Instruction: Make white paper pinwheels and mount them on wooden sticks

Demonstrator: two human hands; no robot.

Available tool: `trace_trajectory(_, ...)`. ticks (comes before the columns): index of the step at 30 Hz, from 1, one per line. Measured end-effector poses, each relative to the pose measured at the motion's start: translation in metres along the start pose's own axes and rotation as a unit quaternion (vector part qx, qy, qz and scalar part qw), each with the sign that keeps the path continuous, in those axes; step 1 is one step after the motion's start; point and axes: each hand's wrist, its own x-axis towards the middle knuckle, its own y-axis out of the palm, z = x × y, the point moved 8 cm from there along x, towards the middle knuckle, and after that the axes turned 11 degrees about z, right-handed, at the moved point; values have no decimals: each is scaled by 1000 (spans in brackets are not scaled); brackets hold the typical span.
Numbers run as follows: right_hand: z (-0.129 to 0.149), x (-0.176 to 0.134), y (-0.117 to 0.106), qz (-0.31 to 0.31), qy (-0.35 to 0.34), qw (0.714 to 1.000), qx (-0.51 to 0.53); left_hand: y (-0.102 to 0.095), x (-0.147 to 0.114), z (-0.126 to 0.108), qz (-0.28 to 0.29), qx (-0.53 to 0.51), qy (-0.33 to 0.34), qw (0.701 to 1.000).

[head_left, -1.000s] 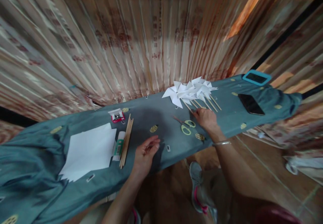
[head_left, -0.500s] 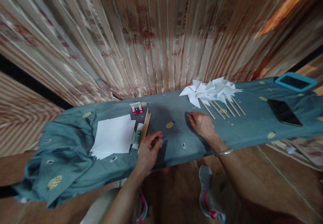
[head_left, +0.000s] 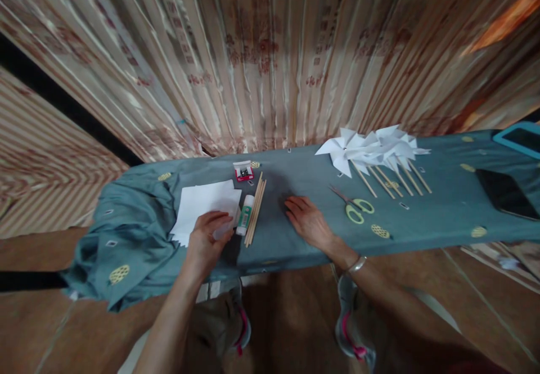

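Note:
My left hand (head_left: pixel 210 238) is over the lower right part of a stack of white paper sheets (head_left: pixel 202 199). Its fingers are curved, with a gap between thumb and forefinger where white paper shows. Just right of it lie a glue stick (head_left: pixel 245 215) with a green label and several thin wooden sticks (head_left: pixel 255 211). Lying palm down on the cloth, my right hand (head_left: pixel 310 222) has its fingers stretched out and nothing visible in them. To its right is a pair of scissors (head_left: pixel 354 208) with green handles.
Several white paper pinwheels (head_left: pixel 371 149) on sticks lie at the back right. A small red box (head_left: pixel 243 171) of metal pieces stands open behind the glue stick. Farther right are a black phone (head_left: pixel 506 193) and a blue-framed tablet (head_left: pixel 521 138). A curtain (head_left: pixel 270 70) hangs behind the cloth-covered table (head_left: pixel 291 171).
My left hand has moved left from beside the sticks onto the paper. My right hand has shifted left, uncovering the scissors. The camera view has turned slightly left.

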Motion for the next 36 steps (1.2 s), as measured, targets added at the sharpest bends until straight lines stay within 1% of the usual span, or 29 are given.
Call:
trace_trajectory(2,-2,0,1,3,0,1000,2,0,-8,10,24,25,-4,999)
trace_trajectory(5,-3,0,1,9,1,1000,13,2,-15,18,48,58,4,997)
trace_trajectory(10,-3,0,1,13,9,999,33,-2,-14,20,17,73,18,997)
trace_trajectory(14,-3,0,1,13,14,999,40,-4,-13,19,3,63,11,998)
trace_trajectory(18,-4,0,1,13,12,999,37,-9,-15,18,-38,53,-4,998)
trace_trajectory(24,-1,1,0,8,5,1000,19,-23,-15,19,-102,70,-59,991)
trace_trajectory(30,-2,1,1,9,9,1000,25,-31,-15,17,-113,33,-100,988)
trace_trajectory(32,-2,1,0,11,10,999,29,-38,-17,11,-136,11,-95,986)
trace_trajectory(36,-3,2,-1,14,13,998,51,-56,-22,-17,-207,-64,-39,975)
